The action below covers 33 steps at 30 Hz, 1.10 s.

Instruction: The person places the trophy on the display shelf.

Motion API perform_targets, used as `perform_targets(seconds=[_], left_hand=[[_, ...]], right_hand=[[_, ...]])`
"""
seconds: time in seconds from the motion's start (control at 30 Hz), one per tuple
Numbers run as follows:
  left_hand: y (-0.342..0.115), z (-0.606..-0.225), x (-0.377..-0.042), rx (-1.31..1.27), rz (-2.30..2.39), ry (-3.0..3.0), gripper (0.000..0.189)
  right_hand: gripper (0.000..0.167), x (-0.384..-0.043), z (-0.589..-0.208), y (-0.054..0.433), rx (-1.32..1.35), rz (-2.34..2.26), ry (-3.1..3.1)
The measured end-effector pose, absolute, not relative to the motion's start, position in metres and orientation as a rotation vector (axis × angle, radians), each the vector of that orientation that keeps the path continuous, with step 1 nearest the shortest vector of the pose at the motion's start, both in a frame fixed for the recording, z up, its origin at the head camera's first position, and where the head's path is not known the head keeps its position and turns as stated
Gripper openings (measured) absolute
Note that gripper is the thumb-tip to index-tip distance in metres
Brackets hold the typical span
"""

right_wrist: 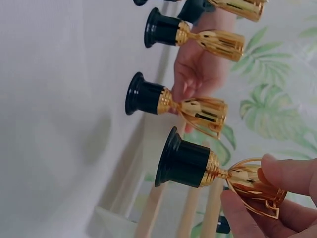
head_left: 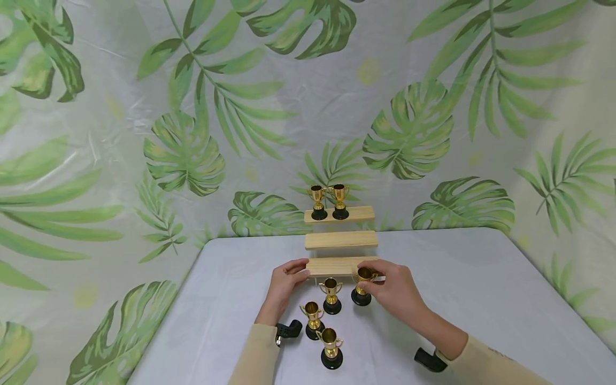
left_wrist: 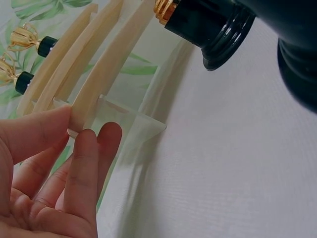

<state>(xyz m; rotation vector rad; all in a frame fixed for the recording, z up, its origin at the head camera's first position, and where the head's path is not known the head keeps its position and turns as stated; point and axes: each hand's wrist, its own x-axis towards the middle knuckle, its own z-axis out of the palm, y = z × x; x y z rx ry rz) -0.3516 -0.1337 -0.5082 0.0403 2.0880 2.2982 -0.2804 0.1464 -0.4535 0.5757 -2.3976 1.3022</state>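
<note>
While the fingers of the right hand are pinching a gold trophy by its cup and handle, its black base is pointing down just in front of the right end of the lowest shelf. Whether that base is touching the surface I cannot tell. The left hand is holding the left end of the same shelf, its thumb and fingers closing around the corner.

Three more trophies are standing upright between the stand and the near edge of the surface: the far trophy is sitting just before the lowest shelf, the middle trophy is standing nearer and to the left, and the near trophy is standing closest to the near edge. Above, a bare wooden middle shelf is running across the stand. On the top shelf, one trophy is standing by the left end and another trophy is standing beside it, near the middle.
</note>
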Motion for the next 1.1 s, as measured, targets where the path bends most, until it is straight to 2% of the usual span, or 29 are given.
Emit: perform_targets(seconds=[0.13,0.43,1.1], left_hand=[[-0.134,-0.506,-0.350,0.050,2.299,2.093,0.039],[-0.135,-0.528,-0.367,0.019,2.308,2.096,0.039],[-0.136,-0.525,-0.364,0.028,2.300,2.103,0.038]], right_hand=[[0.037,-0.282,-0.450,0.148,0.560,1.289,-2.406],[0.042,-0.286,-0.446,0.152,0.501,1.223,-2.462],[0.043,-0.298,-0.430,0.161,0.491,1.104,-2.429]])
